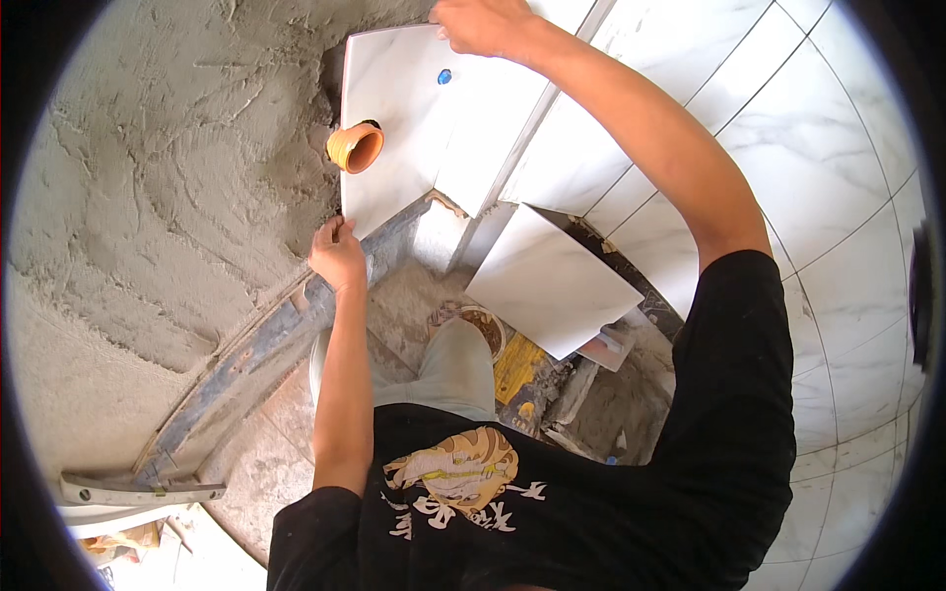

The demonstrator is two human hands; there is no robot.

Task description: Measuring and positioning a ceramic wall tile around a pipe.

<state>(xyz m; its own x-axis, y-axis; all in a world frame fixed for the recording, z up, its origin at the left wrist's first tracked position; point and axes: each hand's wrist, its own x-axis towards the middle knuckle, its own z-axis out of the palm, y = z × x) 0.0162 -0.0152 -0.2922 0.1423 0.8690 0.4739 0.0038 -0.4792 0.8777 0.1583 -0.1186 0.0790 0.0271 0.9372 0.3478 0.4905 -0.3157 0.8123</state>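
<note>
My left hand is at the lower left corner of a white marble-look tile, its fingers curled in against that corner — I cannot tell whether they truly pinch it. My right hand is at the tile's far edge, fingers bent over it; the edge of the view crops that hand, so I cannot tell how firmly it is closed.

The tile lies between my hands, alongside the rough grey mortar to my left. An orange ribbed pipe juts out at the tile's left edge, its open mouth showing, and a small blue spot sits on the tile's face. Below the tile, a long grey bar slants down along the foot of the mortar, and near its lower end is a spirit level.

Nearer my body, a second, loose marble-look tile lies tilted, well apart from my left hand. Just beside it stands a bucket with brown contents, near my leg — and a yellow piece lies below that. White tiling with dark joints covers the wall to my right.
</note>
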